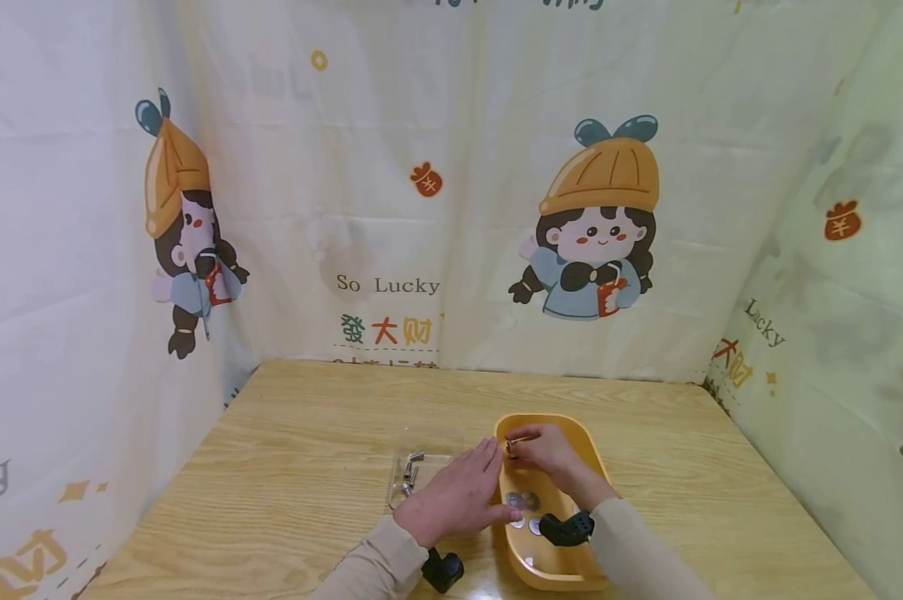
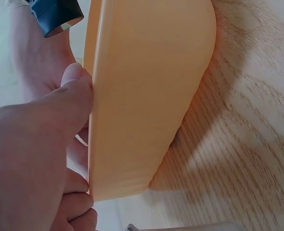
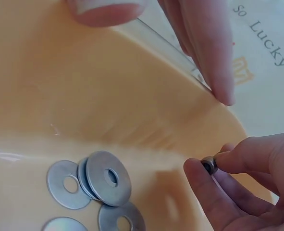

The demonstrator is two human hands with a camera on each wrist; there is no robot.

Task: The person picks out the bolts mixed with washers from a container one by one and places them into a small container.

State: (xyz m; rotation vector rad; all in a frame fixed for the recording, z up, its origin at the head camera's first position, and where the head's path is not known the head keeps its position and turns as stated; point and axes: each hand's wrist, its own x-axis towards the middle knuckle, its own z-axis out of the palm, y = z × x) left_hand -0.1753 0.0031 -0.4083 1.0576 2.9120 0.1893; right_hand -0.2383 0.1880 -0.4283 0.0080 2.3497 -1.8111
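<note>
My right hand [image 1: 549, 454] is inside the orange bin [image 1: 549, 581], near its far left end. Between thumb and fingertip it pinches a small metal nut [image 3: 209, 165], held above the bin's floor. My left hand [image 1: 459, 492] rests on the bin's left rim [image 2: 96, 120], its fingers fairly straight along the edge and its thumb over the rim. Several flat washers [image 3: 109, 178] lie on the bin floor, some overlapping, nearer the front than the right hand.
Left of the bin stands a clear plastic box [image 1: 397, 467] with several metal bolts [image 1: 409, 473] in it, partly hidden by my left hand. Both stand on a wooden table [image 1: 286, 467]. Printed curtains [image 1: 466, 208] hang behind and at the sides.
</note>
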